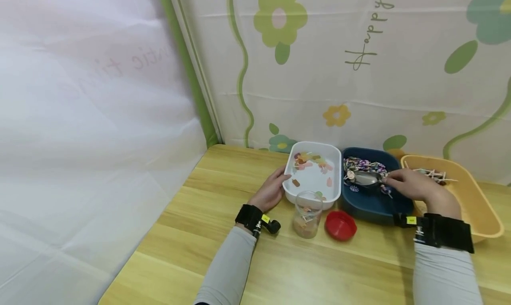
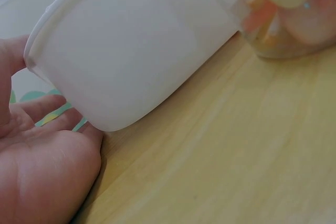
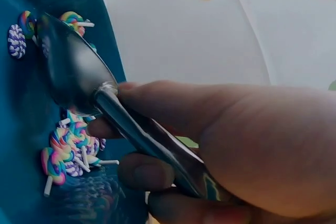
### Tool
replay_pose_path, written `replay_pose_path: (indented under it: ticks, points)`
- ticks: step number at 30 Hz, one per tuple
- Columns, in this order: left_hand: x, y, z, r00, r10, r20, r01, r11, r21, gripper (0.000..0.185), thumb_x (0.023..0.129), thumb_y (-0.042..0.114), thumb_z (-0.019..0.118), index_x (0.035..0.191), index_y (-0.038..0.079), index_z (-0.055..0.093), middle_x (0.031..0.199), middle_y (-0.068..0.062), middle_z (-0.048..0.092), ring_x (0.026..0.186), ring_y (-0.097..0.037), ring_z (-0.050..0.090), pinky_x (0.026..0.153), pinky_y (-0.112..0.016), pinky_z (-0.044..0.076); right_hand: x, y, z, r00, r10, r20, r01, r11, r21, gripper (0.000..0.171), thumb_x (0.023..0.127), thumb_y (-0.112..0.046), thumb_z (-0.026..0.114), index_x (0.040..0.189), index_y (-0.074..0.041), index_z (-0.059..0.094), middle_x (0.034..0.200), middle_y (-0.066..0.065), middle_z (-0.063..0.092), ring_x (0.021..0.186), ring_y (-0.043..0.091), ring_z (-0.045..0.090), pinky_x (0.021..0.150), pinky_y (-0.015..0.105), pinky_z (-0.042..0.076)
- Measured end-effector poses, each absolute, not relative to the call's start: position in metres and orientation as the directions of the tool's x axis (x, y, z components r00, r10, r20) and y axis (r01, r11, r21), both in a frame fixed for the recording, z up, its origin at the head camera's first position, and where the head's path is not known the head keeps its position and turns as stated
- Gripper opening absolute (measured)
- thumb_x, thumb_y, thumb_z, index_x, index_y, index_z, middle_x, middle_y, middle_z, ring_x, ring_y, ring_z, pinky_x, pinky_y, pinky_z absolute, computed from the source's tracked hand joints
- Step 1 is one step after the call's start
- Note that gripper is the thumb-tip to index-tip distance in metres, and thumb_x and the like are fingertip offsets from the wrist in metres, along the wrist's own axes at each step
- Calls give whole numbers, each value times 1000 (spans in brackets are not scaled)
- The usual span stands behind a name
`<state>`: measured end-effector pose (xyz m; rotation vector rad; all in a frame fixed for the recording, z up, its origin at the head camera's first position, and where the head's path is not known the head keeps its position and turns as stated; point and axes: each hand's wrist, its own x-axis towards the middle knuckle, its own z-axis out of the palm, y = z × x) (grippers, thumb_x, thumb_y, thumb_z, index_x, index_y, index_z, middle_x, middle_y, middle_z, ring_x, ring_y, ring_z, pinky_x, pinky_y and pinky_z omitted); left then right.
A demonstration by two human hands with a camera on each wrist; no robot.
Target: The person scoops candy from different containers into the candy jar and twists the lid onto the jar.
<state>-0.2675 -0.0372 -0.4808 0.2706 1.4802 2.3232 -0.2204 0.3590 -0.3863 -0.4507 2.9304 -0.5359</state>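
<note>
In my right hand [image 1: 411, 185] I grip the handle of a metal scoop [image 1: 366, 178]. Its bowl is inside a dark blue bin [image 1: 371, 211], over small swirled lollipop charms [image 3: 71, 148]. One pale round piece shows at the scoop's front edge. My left hand [image 1: 273, 192] holds the left side of a white bin [image 1: 311, 143], thumb at the rim and fingers against the outer wall. Small popsicle-shaped charms [image 1: 307, 157] lie scattered in this bin. A clear plastic jar [image 1: 307, 223], partly filled with charms, stands before the white bin.
A red lid [image 1: 340, 225] lies beside the jar. At the right, a yellow bin [image 1: 485, 211] holds stick-like pieces [image 1: 435, 175], partly behind my right hand. All of it rests on a wooden table [image 1: 207, 207], with a flower-print curtain [image 1: 295, 83] behind.
</note>
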Motion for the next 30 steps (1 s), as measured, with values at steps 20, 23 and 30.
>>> replay_pose_path:
  ticks: [20,23,30]
  points:
    - [-269,-36,-484,-918,393,-50,-212,-379,901,56,107,8,48,161,10,31,167,-9,26,153,-21,26,124,-34,28,-214,370,-390,-935,-351,-56,-286,837,-466,32,107,-26,55,91,-8,76,80,0,58,71,12,47,63,27,38]
    - [-270,-36,-483,-918,392,-62,-219,-370,903,57,107,8,48,161,11,30,167,-8,26,153,-21,26,124,-34,28,-210,377,-389,-940,-340,-35,-274,809,-520,32,107,-25,54,95,-6,76,90,4,63,76,9,50,65,25,42]
    - [-270,-36,-481,-913,404,-62,-224,-366,903,57,108,8,46,162,11,28,168,-7,24,153,-21,25,124,-34,27,-197,383,-372,-963,-271,-8,-216,785,-580,33,107,-27,56,114,-2,75,109,9,70,88,2,61,73,23,53]
